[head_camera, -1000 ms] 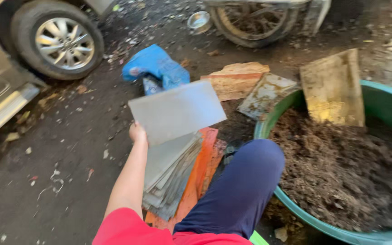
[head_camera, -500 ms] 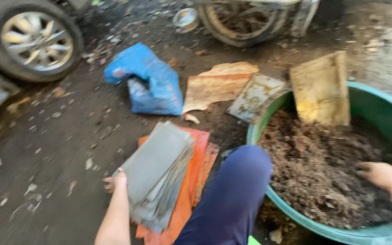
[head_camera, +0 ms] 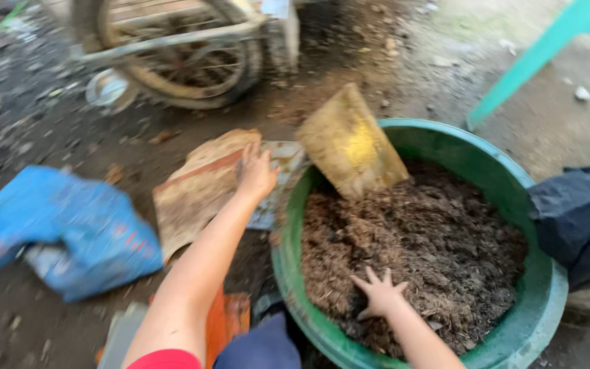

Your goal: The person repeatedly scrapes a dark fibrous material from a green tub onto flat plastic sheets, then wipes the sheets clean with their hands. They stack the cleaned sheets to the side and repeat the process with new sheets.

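My left hand point(head_camera: 255, 174) reaches forward, fingers spread, resting on dirty flat sheets point(head_camera: 199, 191) lying on the ground beside a large green tub point(head_camera: 513, 178). My right hand point(head_camera: 379, 292) lies open, palm down, on the brown soil mix point(head_camera: 431, 239) that fills the tub. A mud-stained flat board point(head_camera: 349, 143) leans on the tub's far rim. The edge of a stack of grey sheets point(head_camera: 123, 335) on an orange mat point(head_camera: 227, 321) shows at the bottom, by my knee point(head_camera: 261, 348).
A blue plastic bag point(head_camera: 63, 229) lies on the ground at the left. A rusty spoked wheel point(head_camera: 179, 58) and a small metal bowl point(head_camera: 107, 89) are behind. A green plastic chair leg point(head_camera: 534, 58) stands top right, a dark bag point(head_camera: 582, 219) at right.
The view has swung right and closer. My left hand let go of the grey sheets and reached forward to the dirty sheets by the tub. My right hand moved onto the soil.
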{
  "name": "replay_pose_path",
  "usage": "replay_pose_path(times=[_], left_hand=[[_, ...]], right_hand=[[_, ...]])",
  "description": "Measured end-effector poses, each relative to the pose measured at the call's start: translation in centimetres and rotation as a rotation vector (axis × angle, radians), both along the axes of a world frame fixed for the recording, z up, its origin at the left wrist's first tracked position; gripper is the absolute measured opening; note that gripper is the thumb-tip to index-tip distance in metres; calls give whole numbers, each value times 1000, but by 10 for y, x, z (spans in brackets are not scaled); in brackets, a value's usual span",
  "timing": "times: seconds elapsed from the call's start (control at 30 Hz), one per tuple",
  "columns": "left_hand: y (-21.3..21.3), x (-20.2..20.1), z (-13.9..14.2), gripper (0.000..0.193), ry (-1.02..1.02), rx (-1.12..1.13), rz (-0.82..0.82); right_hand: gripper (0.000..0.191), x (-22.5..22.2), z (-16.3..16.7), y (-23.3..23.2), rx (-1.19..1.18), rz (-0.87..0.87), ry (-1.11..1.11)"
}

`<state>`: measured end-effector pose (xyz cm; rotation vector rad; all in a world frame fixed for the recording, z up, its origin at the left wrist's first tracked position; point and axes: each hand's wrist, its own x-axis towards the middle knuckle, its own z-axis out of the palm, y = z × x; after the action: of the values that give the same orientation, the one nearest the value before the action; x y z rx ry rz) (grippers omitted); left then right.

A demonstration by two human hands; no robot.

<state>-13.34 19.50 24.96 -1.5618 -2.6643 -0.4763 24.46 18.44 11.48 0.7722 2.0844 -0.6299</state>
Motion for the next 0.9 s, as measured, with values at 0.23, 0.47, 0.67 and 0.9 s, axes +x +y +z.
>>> replay_pose_path(times=[0.23,0.47,0.67,0.9], left_hand=[[178,20,-42,63,-22,-1,-19],[190,30,-37,40,-263,-173,-92],[120,36,-39,35,-343,96,-182],[-38,23,-145,58,-595,187,174]], right_hand=[[114,-27,-36,-5,73,-77,-47],[100,-27,-76,-10,90,-96,27],[81,-22,-95,-17,198,-24,96],[43,2,-91,14,189,-256,274]])
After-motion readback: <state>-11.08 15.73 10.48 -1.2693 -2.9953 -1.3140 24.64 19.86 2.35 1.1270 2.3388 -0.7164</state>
